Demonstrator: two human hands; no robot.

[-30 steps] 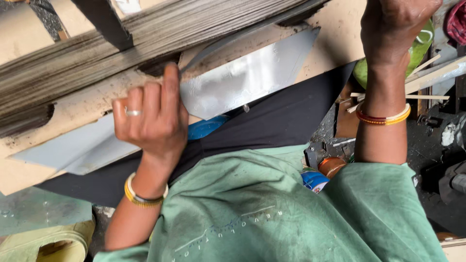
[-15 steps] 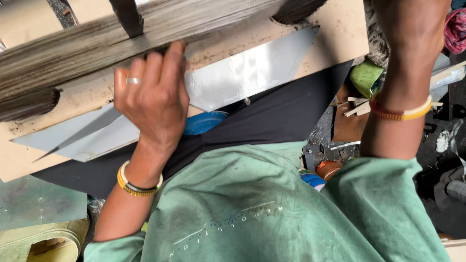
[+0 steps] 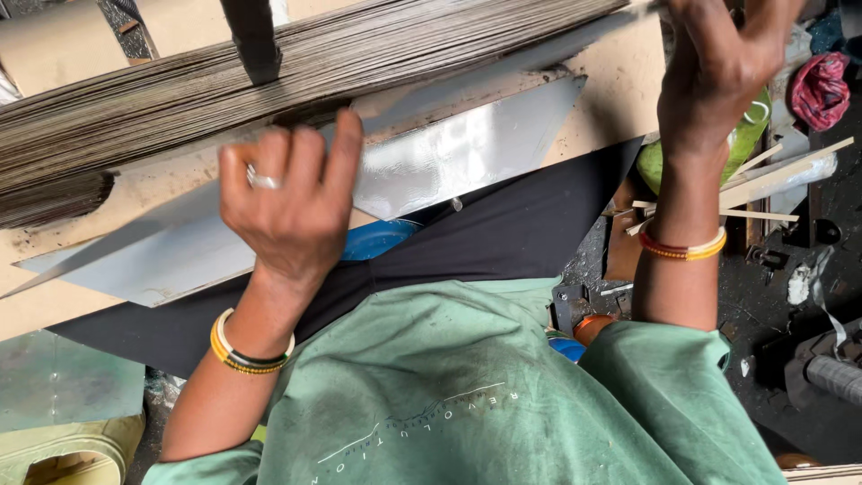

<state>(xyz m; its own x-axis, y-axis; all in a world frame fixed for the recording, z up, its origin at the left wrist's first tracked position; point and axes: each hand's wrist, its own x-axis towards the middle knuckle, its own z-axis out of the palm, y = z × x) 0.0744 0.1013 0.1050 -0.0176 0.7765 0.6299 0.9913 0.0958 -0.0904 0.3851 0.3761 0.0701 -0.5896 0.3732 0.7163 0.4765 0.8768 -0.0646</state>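
Observation:
A thick stack of thin grey sheets (image 3: 180, 99) lies slanted across a tan board (image 3: 620, 81) at the top. My left hand (image 3: 287, 202), with a ring and yellow bangles, has its fingers curled up against the stack's near edge. My right hand (image 3: 718, 72) grips the stack's right end at the top right. Below the stack a shiny pointed metal sheet (image 3: 467, 148) rests on the board. A black strap (image 3: 251, 40) crosses the stack near the top.
A black sheet (image 3: 503, 224) lies under the board over my lap, and a blue round object (image 3: 377, 238) peeks out. At the right are a green bowl (image 3: 750, 135), wooden sticks (image 3: 772, 180), a red cloth (image 3: 819, 88) and dark tools on the floor.
My left hand has shifted right along the stack's near edge. My right hand has risen to the stack's right end. The view has moved a little.

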